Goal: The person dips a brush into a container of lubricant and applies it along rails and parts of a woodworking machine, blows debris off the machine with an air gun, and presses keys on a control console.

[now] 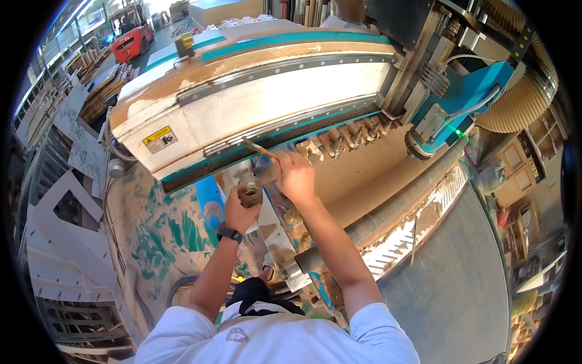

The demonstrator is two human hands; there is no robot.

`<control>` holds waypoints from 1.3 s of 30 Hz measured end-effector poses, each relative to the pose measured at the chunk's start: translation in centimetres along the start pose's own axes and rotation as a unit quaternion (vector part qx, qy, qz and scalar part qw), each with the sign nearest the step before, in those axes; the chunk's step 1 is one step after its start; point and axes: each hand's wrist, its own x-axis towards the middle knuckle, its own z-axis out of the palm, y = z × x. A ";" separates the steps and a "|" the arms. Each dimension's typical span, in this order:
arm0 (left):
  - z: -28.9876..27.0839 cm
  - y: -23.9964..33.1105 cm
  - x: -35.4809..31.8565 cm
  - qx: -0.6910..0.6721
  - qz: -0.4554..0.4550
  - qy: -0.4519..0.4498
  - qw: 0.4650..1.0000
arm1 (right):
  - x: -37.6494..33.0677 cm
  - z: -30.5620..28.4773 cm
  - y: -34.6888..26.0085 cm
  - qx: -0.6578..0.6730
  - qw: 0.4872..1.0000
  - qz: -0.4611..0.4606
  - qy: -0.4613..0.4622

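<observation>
Two hands work at a router gantry (254,91): left hand (237,209) clenched round a dusty tool holder (250,193), right hand (295,176) gripping a wrench (259,147) just above it, apparently mid-loosening; next calls for steady counter-torque.

We wore a white short-sleeved shirt (273,340) with a small dark emblem on the chest, and above its left sleeve, a black wristwatch (230,233) on our bare forearm.

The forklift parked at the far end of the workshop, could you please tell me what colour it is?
The forklift is red, seen best at the upper left of the head view.
</observation>
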 end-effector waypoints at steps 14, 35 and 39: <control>-0.7 0.6 -0.8 0.105 0.162 0.120 0.974 | 2.5 -10.4 -5.1 -0.016 0.955 -0.195 -0.224; 7.3 7.1 10.8 -0.134 0.105 0.047 0.984 | 0.0 0.5 13.7 0.468 0.711 0.520 0.068; 6.7 7.6 10.4 -0.125 0.119 0.042 0.984 | -0.7 0.7 16.9 0.380 0.700 0.577 0.180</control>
